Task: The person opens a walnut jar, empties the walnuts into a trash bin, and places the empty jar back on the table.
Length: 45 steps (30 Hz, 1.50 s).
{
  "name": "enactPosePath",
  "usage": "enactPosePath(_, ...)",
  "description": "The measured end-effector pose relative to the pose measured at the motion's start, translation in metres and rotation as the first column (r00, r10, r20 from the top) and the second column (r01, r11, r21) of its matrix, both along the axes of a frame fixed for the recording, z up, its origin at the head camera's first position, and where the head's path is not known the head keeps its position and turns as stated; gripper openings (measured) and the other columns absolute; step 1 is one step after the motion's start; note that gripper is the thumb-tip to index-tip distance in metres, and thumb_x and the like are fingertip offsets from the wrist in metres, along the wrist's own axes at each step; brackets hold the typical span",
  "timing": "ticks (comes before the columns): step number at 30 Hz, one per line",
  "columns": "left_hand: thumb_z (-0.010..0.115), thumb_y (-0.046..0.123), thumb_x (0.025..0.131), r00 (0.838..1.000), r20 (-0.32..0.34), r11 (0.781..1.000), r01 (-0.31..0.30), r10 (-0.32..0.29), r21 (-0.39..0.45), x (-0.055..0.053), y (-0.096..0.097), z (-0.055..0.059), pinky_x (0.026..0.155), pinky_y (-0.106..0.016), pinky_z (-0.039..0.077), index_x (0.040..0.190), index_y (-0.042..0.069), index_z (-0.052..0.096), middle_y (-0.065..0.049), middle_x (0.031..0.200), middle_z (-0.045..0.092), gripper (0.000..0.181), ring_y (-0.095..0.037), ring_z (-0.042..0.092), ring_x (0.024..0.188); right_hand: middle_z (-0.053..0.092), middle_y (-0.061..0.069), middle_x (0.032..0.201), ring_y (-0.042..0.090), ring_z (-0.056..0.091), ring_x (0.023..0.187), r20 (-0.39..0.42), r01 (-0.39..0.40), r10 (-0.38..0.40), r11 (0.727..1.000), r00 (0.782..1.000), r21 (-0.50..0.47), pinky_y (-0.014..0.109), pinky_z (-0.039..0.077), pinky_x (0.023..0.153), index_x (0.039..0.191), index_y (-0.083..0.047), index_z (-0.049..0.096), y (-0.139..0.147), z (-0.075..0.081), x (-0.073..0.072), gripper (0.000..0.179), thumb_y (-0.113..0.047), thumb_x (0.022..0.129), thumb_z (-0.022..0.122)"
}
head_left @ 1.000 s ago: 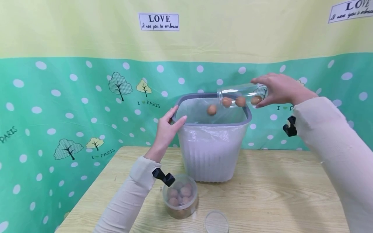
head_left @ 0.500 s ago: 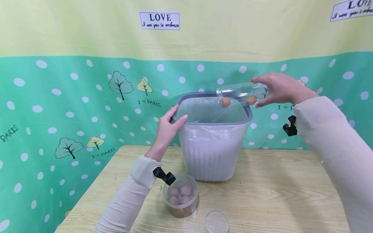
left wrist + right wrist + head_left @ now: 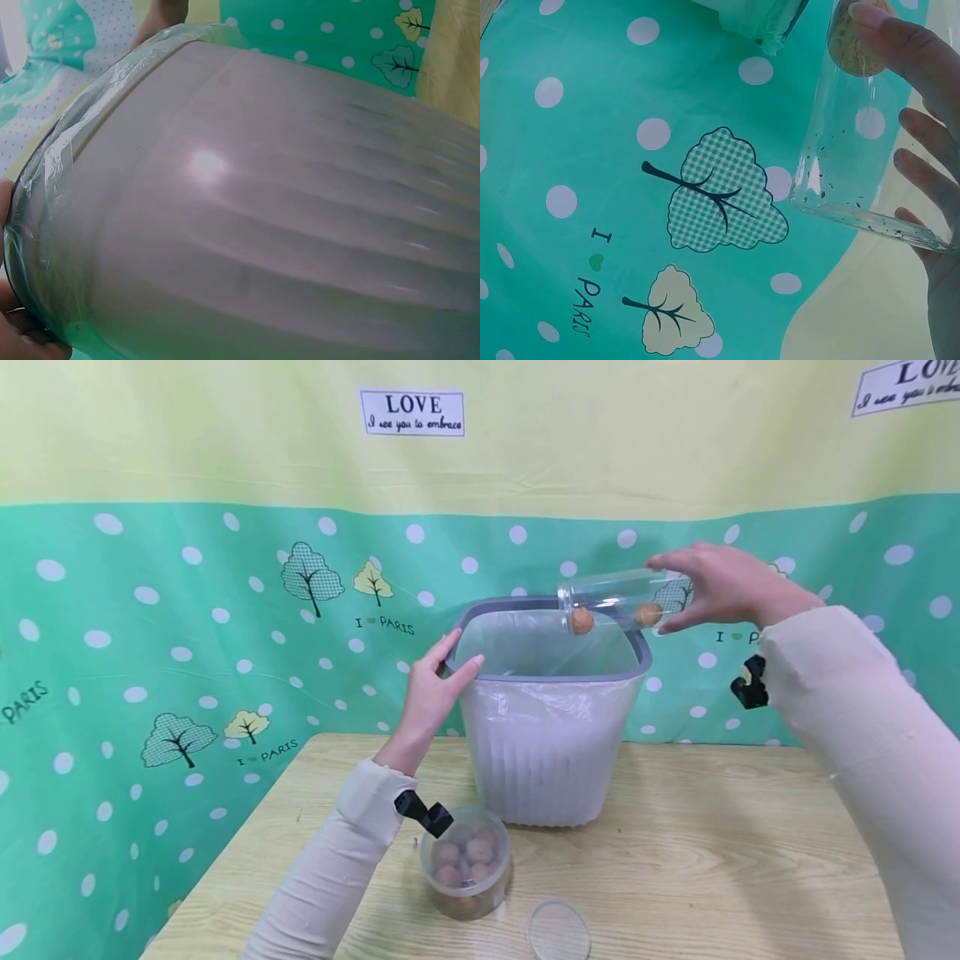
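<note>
In the head view my right hand (image 3: 723,585) grips a clear plastic jar (image 3: 618,597) near its base. It lies almost sideways, its open mouth over the trash bin (image 3: 547,752). Two walnuts are inside: one walnut (image 3: 582,620) at the mouth, another walnut (image 3: 648,614) near my thumb. Small dark crumbs stick to the jar's base in the right wrist view, beside a walnut (image 3: 859,45). My left hand (image 3: 431,693) holds the bin's grey rim at its left side, thumb at the front. A thin clear liner covers the rim, and the bottom inside is hidden.
A round clear tub (image 3: 465,864) with several walnuts stands on the wooden table (image 3: 712,843), close beside my left forearm. A clear round lid (image 3: 558,931) lies right of it near the front. A patterned curtain (image 3: 225,568) hangs behind the bin.
A walnut that was falling from the jar has dropped out of sight into the bin. The jar went from three walnuts to two. Both hands stay almost where they were.
</note>
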<state>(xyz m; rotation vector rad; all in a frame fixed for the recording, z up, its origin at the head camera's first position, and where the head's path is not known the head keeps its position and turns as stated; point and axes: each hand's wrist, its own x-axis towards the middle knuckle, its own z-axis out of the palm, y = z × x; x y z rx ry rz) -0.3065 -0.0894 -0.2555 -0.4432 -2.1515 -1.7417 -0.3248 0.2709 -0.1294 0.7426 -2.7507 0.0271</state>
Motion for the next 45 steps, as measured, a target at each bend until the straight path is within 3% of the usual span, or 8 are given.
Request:
enactPosePath(13, 0.067, 0.034, 0.086, 1.000, -0.005, 1.000, -0.001, 0.001, 0.000, 0.0003, 0.0000, -0.0003, 0.112, -0.028, 0.026, 0.143, 0.011, 0.041, -0.004, 0.151, 0.032, 0.067, -0.016, 0.021, 0.141, 0.043, 0.021, 0.141, 0.042, 0.036, 0.127, -0.020, -0.012, 0.011, 1.000, 1.000, -0.013, 0.064, 0.035, 0.097, 0.141, -0.005, 0.040, -0.0001, -0.0002, 0.0016, 0.091, -0.038, 0.068, 0.083)
enactPosePath(30, 0.067, 0.034, 0.086, 1.000, -0.005, 1.000, -0.008, 0.008, -0.006, 0.0007, 0.0007, -0.0003, 0.112, -0.029, 0.026, 0.143, 0.011, 0.041, -0.007, 0.152, 0.031, 0.067, -0.017, 0.021, 0.141, 0.042, 0.021, 0.142, 0.042, 0.035, 0.129, 0.021, -0.008, 0.009, 0.999, 1.000, -0.041, 0.063, 0.035, 0.098, 0.142, -0.002, 0.038, 0.0011, -0.0007, 0.0013, 0.093, -0.038, 0.069, 0.083)
enactPosePath(45, 0.067, 0.034, 0.086, 1.000, 0.002, 1.000, -0.010, 0.010, -0.004, 0.0007, 0.0003, -0.0003, 0.112, -0.028, 0.026, 0.143, 0.011, 0.041, -0.007, 0.152, 0.030, 0.066, -0.018, 0.022, 0.141, 0.041, 0.022, 0.142, 0.043, 0.035, 0.129, 0.023, 0.015, -0.015, 1.000, 1.000, 0.004, 0.062, 0.037, 0.097, 0.142, -0.002, 0.037, -0.0032, -0.0018, 0.0005, 0.092, -0.037, 0.070, 0.082)
